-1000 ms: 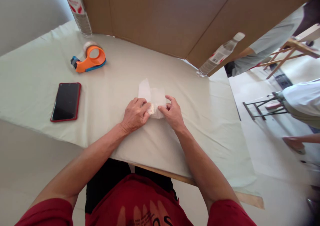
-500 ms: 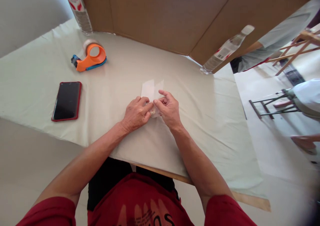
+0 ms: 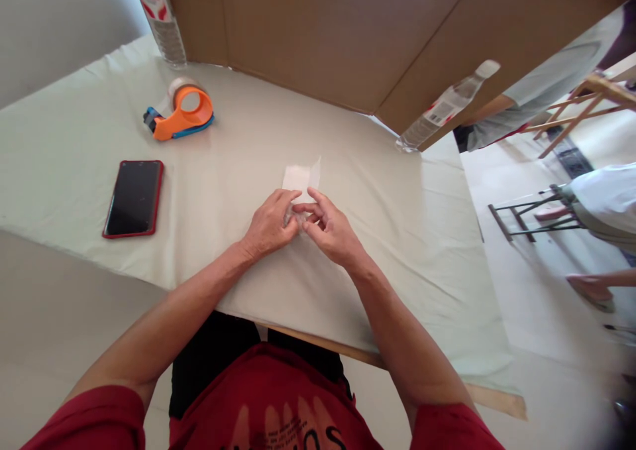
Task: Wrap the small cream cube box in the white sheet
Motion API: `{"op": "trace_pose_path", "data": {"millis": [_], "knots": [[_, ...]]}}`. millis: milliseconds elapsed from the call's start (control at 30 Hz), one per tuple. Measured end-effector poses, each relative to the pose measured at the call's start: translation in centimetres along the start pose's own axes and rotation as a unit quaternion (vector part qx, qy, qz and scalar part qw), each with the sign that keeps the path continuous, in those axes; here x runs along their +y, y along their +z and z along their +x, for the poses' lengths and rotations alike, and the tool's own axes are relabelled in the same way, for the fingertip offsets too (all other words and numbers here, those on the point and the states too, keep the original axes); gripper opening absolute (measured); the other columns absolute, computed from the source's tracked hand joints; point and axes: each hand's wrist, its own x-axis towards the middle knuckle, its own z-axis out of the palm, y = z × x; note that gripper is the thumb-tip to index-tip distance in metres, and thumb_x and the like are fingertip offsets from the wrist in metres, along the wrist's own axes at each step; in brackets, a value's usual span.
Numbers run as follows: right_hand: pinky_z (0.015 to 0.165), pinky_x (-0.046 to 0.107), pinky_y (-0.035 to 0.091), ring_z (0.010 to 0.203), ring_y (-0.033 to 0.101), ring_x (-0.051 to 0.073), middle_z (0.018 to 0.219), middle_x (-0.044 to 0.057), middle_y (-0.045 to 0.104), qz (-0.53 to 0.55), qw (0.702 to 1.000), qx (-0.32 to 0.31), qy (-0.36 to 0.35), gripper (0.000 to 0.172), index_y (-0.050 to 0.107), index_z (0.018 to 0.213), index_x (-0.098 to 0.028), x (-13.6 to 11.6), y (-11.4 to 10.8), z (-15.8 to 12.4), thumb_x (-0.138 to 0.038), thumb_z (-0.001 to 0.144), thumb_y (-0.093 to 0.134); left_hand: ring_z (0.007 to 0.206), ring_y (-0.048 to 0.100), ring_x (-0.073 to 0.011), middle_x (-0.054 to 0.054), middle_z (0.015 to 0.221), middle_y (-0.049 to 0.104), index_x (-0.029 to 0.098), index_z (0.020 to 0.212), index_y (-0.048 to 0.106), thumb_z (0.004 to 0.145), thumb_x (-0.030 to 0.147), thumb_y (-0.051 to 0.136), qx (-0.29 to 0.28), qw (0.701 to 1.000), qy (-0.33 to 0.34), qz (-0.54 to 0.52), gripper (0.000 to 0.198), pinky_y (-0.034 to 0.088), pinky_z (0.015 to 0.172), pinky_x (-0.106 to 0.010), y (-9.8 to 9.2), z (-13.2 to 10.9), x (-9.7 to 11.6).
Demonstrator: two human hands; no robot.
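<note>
A small, thin white sheet [image 3: 297, 175], paper-like, lies on the cloth-covered table in front of me. A fold stands up along its right side, and its near part is hidden by my hands. My left hand [image 3: 271, 225] rests over the near left part of the sheet, its fingers curled and pressing on it. From the right, my right hand [image 3: 332, 230] bends its fingers around the sheet's near right part, fingertips almost meeting those of the left. Something whitish shows between the two hands, too covered to make out.
An orange and blue tape dispenser [image 3: 191, 115] and a red-cased phone [image 3: 133, 199] lie to the left. A tall cardboard panel [image 3: 308, 39] stands at the back, with a water bottle [image 3: 166, 22] at its left and another bottle [image 3: 444, 112] at its right. Other people sit beyond the right edge.
The sheet's right flap has folded inward and looks narrower. My right hand has brought its fingers down toward the left hand. The view has shifted slightly.
</note>
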Motion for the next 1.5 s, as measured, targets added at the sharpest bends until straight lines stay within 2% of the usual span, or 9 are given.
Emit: {"op": "trace_pose_path", "data": {"millis": [167,233,367,467,600,700,1033,1267,1500], "knots": [[0.072,0.034,0.053,0.07,0.062,0.015,0.124,0.009,0.072,-0.123,0.99,0.003,-0.064,0.071,0.036,0.155,-0.023,0.3,0.3,0.2,-0.023,0.087,0.058,0.073,0.054,-0.013,-0.004,0.1,0.063,0.019,0.098,0.06,0.073,0.013,0.059,0.06,0.994,-0.074,-0.052,0.025,0.05,0.068,-0.027,-0.5,0.2,0.9],[0.074,0.035,0.054,0.075,0.065,0.017,0.126,0.01,0.072,-0.171,0.982,0.009,-0.073,0.074,0.034,0.156,-0.022,0.3,0.5,0.3,-0.019,0.085,0.057,0.071,0.052,-0.0129,-0.001,0.088,0.059,0.02,0.084,0.057,0.076,0.018,0.065,0.057,0.991,-0.106,-0.056,0.012,0.048,0.069,-0.028,-0.5,0.3,1.4],[0.073,0.034,0.053,0.075,0.064,0.016,0.129,0.01,0.069,-0.174,0.981,-0.015,-0.087,0.081,0.033,0.156,-0.022,0.5,0.2,0.2,-0.014,0.079,0.057,0.071,0.051,-0.0129,0.001,0.082,0.055,0.02,0.075,0.053,0.077,0.018,0.067,0.031,0.987,-0.147,-0.049,0.015,0.046,0.072,-0.028,-0.4,0.5,2.0],[0.068,0.031,0.053,0.069,0.061,0.012,0.127,0.009,0.07,-0.083,0.991,-0.03,-0.097,0.076,0.038,0.152,-0.024,0.8,-0.5,0.1,-0.016,0.079,0.058,0.071,0.05,-0.0129,0.001,0.083,0.055,0.02,0.076,0.052,0.078,0.014,0.065,0.022,0.989,-0.14,-0.041,0.014,0.046,0.071,-0.028,-0.2,0.5,1.8],[0.059,0.028,0.051,0.063,0.058,0.011,0.098,0.004,0.072,0.012,0.994,0.093,-0.053,0.047,0.057,0.13,-0.02,1.4,-1.6,0.3,-0.027,0.084,0.06,0.082,0.055,-0.0168,-0.002,0.089,0.058,0.02,0.082,0.055,0.078,0.016,0.066,0.021,0.993,-0.117,0.002,0.013,0.048,0.077,-0.031,0.0,0.6,1.4],[0.057,0.027,0.05,0.058,0.055,0.01,0.081,0.0,0.066,0.002,0.988,0.149,-0.034,0.028,0.065,0.108,-0.018,2.2,-2.2,1.2,-0.032,0.084,0.063,0.091,0.057,-0.0198,-0.005,0.094,0.06,0.02,0.087,0.058,0.079,0.016,0.066,0.021,0.995,-0.097,0.029,0.012,0.05,0.083,-0.033,0.1,0.6,1.4],[0.072,0.029,0.052,0.064,0.057,0.012,0.088,0.004,0.071,-0.127,0.974,0.133,-0.128,0.018,0.073,0.099,-0.02,2.9,-1.3,4.2,-0.025,0.087,0.061,0.096,0.06,-0.0226,-0.008,0.099,0.064,0.019,0.094,0.062,0.081,0.02,0.063,0.007,0.996,-0.069,0.06,0.013,0.052,0.088,-0.036,0.0,0.6,1.1],[0.073,0.029,0.053,0.076,0.064,0.015,0.097,0.005,0.075,-0.12,0.973,0.128,-0.152,0.016,0.07,0.098,-0.02,3.7,-1.3,4.3,-0.023,0.087,0.058,0.103,0.06,-0.0267,-0.01,0.107,0.07,0.018,0.101,0.065,0.083,0.022,0.059,-0.037,0.996,-0.039,0.065,0.019,0.05,0.095,-0.042,0.2,0.9,0.4],[0.081,0.032,0.051,0.083,0.067,0.019,0.091,0.005,0.076,-0.153,0.978,0.074,-0.124,0.019,0.074,0.092,-0.022,3.9,-0.9,5.6,-0.024,0.088,0.056,0.113,0.059,-0.0273,-0.013,0.122,0.066,0.017,0.12,0.063,0.082,0.018,0.058,0.008,0.998,-0.001,0.07,0.038,0.049,0.099,-0.042,0.2,0.8,0.8]]}}
